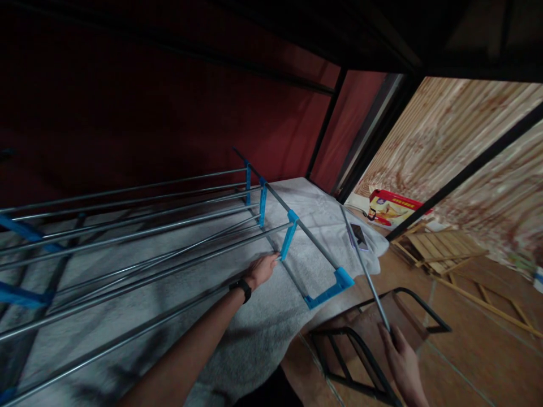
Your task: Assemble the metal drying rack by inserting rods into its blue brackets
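A rack of several long metal rods joined by blue plastic connectors lies on a white towel spread over a bed. My left hand, with a black watch on its wrist, is closed on the end of one rod next to a blue connector. My right hand grips the lower end of a loose metal rod that slants up across the towel's corner. A blue corner piece sits at the rack's near end.
A dark phone lies on the towel's far corner. A black metal frame stands on the tiled floor below my right hand. A red box and wooden slats lie by the patterned wall. A dark bunk frame hangs overhead.
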The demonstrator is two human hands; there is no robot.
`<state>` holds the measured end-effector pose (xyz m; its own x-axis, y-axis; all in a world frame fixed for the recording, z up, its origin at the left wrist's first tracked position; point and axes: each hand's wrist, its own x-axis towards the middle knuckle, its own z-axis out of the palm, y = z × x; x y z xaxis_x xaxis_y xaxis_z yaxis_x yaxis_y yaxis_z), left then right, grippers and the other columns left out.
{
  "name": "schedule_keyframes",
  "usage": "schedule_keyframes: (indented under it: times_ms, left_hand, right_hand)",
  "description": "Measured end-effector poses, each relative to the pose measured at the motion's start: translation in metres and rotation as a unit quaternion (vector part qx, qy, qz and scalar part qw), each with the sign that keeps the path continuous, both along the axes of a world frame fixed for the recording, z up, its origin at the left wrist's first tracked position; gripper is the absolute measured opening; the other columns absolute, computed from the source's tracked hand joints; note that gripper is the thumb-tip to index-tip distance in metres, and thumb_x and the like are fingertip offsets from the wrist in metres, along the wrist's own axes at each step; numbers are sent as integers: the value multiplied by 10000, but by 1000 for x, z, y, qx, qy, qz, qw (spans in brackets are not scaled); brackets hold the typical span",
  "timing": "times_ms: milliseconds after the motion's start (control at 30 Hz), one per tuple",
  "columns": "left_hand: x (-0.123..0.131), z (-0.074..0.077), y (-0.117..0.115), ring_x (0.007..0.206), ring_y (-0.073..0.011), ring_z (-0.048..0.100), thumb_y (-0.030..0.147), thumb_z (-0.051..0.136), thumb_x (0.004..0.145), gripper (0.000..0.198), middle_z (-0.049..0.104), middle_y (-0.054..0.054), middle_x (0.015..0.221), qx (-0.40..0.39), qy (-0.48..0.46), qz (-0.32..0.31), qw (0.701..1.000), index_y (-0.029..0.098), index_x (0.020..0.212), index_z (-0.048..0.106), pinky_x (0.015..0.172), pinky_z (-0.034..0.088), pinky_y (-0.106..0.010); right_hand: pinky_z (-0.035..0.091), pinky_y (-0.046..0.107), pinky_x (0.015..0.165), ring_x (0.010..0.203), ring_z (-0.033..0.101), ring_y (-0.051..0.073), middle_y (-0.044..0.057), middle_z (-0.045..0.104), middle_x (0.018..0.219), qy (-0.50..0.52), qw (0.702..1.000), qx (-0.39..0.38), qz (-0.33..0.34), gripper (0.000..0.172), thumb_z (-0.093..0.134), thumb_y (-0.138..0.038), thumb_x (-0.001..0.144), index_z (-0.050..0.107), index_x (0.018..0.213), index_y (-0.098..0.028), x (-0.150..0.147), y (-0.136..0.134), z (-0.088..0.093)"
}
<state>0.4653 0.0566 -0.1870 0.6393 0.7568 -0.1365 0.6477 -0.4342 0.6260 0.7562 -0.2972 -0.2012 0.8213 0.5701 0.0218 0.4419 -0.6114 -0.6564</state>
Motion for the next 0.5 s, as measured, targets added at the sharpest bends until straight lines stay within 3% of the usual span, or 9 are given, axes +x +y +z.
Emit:
schedule_keyframes:
  times_ms: [133,233,367,500]
  left_hand:
    - [0,-1,-4,1339,-262,574,226,431,1013,463,621,-93,1432,1,6,13,1000,210,1458,558,1126,450,-384]
    - [0,-4,-5,1353,-256,561,218,444,1010,462,617,-94,1437,-2,1,18,1000,205,1457,559,1143,434,-378]
    - [0,-9,-4,1360,-249,554,195,462,999,481,610,-112,1441,-10,-9,20,1000,180,1474,537,1157,422,-380]
    - [0,-8,-4,1376,-233,540,179,474,987,494,614,-93,1440,-19,-21,25,999,217,1475,541,1164,418,-368]
  right_hand:
    - [543,433,883,957,692,328,152,755,1018,-1,988,70,135,497,487,-598,828,689,1017,-184,0,125,-6]
    - [546,422,858,893,685,300,136,746,952,-14,969,135,208,425,521,-525,809,697,987,-181,-6,196,-9]
    - [552,414,843,893,668,274,111,721,915,-23,959,136,246,324,522,-404,828,696,982,-179,-19,255,-15]
    - [536,409,903,978,650,262,160,702,1061,-37,958,86,270,332,481,-259,869,669,1104,-118,-41,281,-19]
